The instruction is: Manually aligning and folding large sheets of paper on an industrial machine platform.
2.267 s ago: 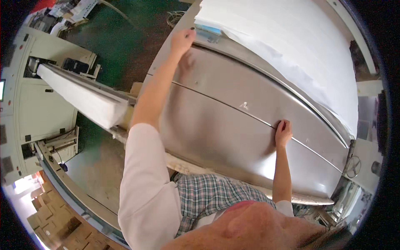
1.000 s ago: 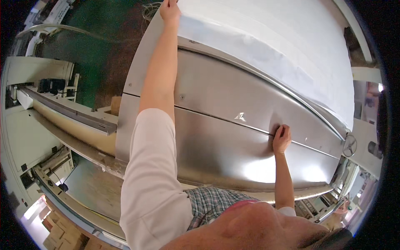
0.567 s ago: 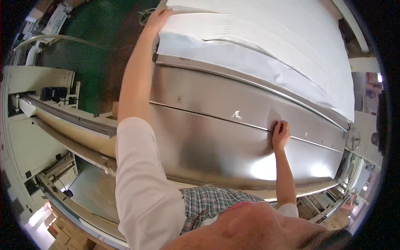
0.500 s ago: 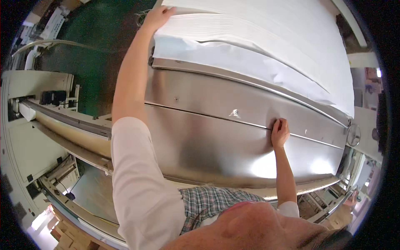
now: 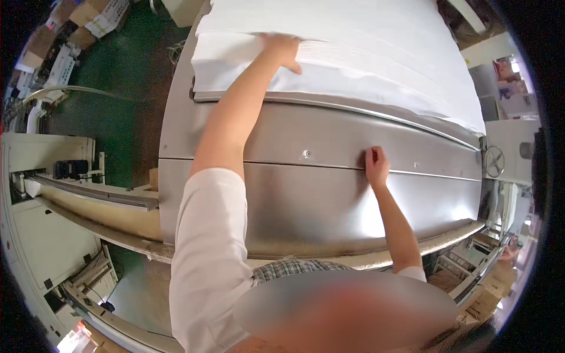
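A thick stack of white sheet layers (image 5: 376, 35), cloth or paper I cannot tell, lies across the far end of a steel-topped machine bed. My left hand (image 5: 284, 50) rests on its near left part, thumb spread from the other fingers, whose tips are partly blurred among the layers. Below it, the stack's loose front edge sags in folds behind a metal bar (image 5: 341, 107). My right hand (image 5: 376, 167) sits with curled fingers on the steel surface (image 5: 306, 200), near the seam between two panels. Whatever is inside those fingers, if anything, is hidden.
A handwheel (image 5: 494, 160) stands at the right end of the bed. To the left, a pale machine with a long roller (image 5: 100, 203) runs beside the green floor (image 5: 126, 70). Boxes and white crates (image 5: 109, 17) are piled at the far left.
My left hand has moved right and nearer, from the stack's far left edge onto its layers. My right hand stays curled on the steel. The whole view has shifted somewhat.
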A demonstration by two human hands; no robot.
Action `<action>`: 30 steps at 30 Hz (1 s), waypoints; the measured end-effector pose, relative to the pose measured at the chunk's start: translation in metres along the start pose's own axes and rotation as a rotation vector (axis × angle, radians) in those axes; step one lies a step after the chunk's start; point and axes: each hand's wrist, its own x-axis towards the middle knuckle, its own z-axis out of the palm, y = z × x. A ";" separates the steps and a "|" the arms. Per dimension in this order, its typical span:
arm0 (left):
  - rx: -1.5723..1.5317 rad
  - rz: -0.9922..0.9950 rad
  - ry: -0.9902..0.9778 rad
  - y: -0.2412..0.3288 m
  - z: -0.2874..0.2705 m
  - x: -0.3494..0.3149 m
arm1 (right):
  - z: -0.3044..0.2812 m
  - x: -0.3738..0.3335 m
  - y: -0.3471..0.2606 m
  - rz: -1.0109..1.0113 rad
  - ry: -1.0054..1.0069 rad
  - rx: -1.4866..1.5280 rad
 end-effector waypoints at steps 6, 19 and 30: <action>0.014 -0.093 0.117 0.014 0.006 -0.033 | 0.014 0.117 -0.121 -0.570 -0.029 0.232; 0.067 -0.436 -0.164 0.035 -0.009 -0.027 | -0.035 0.282 0.021 -0.289 -0.382 -0.479; 0.252 -0.802 -0.275 0.099 -0.017 -0.007 | -0.207 0.339 0.254 -0.452 -0.574 -0.575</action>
